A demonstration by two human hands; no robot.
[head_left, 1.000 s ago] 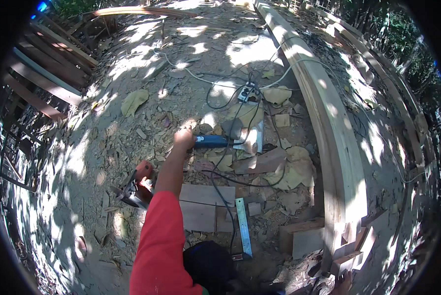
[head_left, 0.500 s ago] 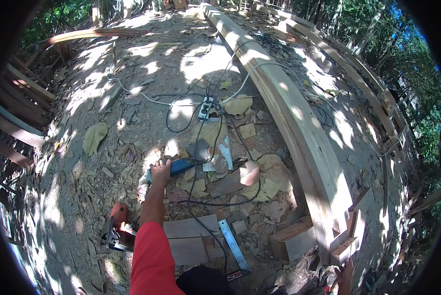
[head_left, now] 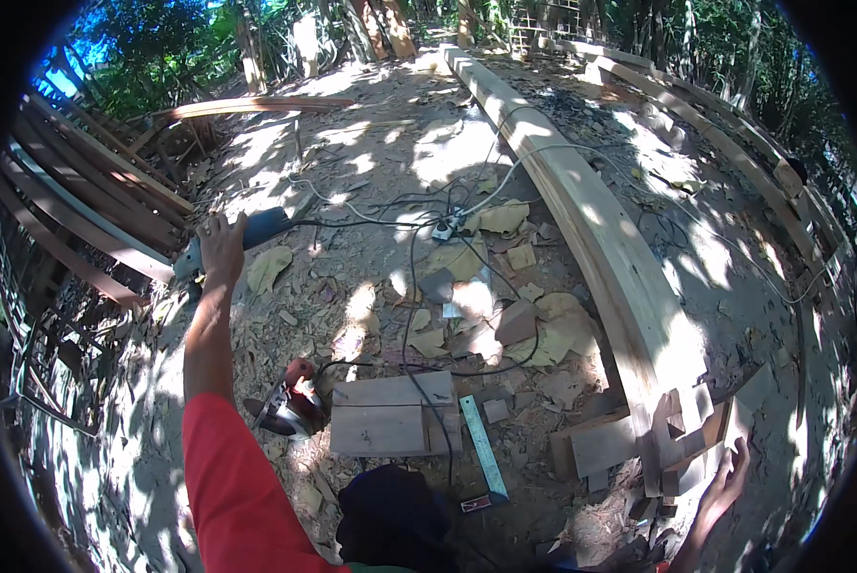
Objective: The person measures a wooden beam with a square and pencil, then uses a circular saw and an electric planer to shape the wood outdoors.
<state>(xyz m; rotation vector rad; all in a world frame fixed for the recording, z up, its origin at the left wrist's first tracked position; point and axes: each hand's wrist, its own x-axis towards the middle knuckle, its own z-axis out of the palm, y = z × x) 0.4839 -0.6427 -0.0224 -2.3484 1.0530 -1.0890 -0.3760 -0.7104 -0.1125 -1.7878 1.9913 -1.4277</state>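
Note:
My left hand is closed around a corded blue power tool that looks like an angle grinder. It holds the tool above the ground at the left, near the stacked planks, with the grey head pointing left and the cord trailing right. At the lower right, my right hand has its fingers stretched out beside the notched near end of a long wooden beam. Whether it touches the wood is hard to tell. Beneath my left arm a power tool with an orange handle lies on the ground.
Wooden boards lie in front of me, with a metal try square to their right. Cords run to a white power strip. Curved planks are stacked at the left. Dry leaves and offcuts litter the ground.
My left hand has carried the blue tool from the middle ground leftward and away toward the planks. My right hand has come further into view by the beam's end. The view has shifted.

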